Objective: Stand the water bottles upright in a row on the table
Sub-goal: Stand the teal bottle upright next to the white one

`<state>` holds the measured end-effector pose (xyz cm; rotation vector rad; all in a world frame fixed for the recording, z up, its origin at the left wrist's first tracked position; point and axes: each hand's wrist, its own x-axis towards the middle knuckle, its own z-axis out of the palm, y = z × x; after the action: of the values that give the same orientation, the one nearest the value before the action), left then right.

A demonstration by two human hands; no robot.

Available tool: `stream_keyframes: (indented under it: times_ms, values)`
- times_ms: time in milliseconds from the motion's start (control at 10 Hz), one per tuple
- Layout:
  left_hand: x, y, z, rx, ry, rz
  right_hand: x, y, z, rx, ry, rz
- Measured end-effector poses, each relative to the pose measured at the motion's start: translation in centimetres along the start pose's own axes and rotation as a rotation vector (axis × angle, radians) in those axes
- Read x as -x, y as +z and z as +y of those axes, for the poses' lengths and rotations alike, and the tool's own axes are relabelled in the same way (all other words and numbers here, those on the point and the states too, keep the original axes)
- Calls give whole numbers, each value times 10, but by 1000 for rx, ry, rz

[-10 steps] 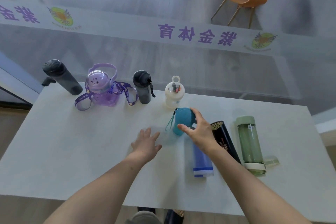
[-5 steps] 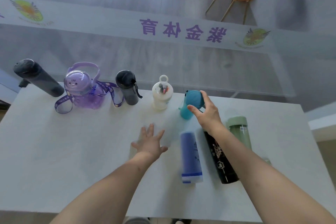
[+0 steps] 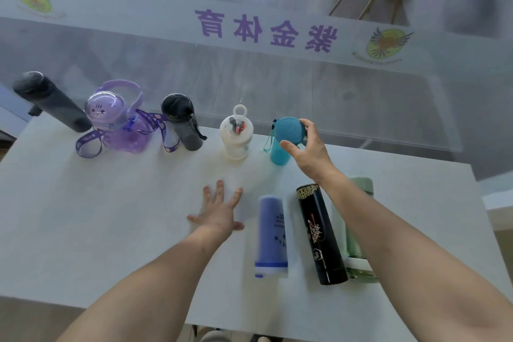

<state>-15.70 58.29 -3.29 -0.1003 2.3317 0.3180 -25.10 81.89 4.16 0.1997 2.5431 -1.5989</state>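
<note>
Eight water bottles are on the white table [image 3: 97, 216]: five upright along the far edge, three lying on their sides nearer the person. The upright row runs from a tall dark bottle [image 3: 52, 104] to a purple bottle [image 3: 116, 125] with a strap, a short dark bottle [image 3: 183, 125], a white bottle [image 3: 236, 136] with a loop on its lid, and a teal bottle [image 3: 280, 153] at the right end.

The right hand [image 3: 311, 153] curls thumb and fingers round the teal bottle's round cap, hiding its right side; a thin cord hangs from its left. The left hand [image 3: 219, 214] lies flat on the table, fingers spread.

Lying side by side are a blue bottle [image 3: 272, 233], blurred, a black bottle [image 3: 319, 233] with gold trim, and a green bottle [image 3: 361, 186], mostly covered by the right forearm.
</note>
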Motion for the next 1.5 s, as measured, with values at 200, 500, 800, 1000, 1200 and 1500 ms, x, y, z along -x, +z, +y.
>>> stream_keyframes:
  times_ms: [200, 500, 800, 1000, 1200, 1500]
  values:
    - [-1, 0, 0, -19, -8, -1, 2, 0, 0, 9, -19, 26]
    - [-2, 2, 0, -27, -12, 3, 8, 5, -2, -16, 16, 123]
    - [-5, 4, -1, -29, -12, 13, 9, 6, -2, -26, 23, 135]
    - [-6, 6, -2, -17, -8, 15, 9, 7, 1, -38, 11, 150]
    - [-10, 8, -4, 0, -1, 15, 9, 7, 4, -39, 17, 134]
    - [-11, 9, -6, 1, 8, 30, 54, -9, 12, 40, -110, 137]
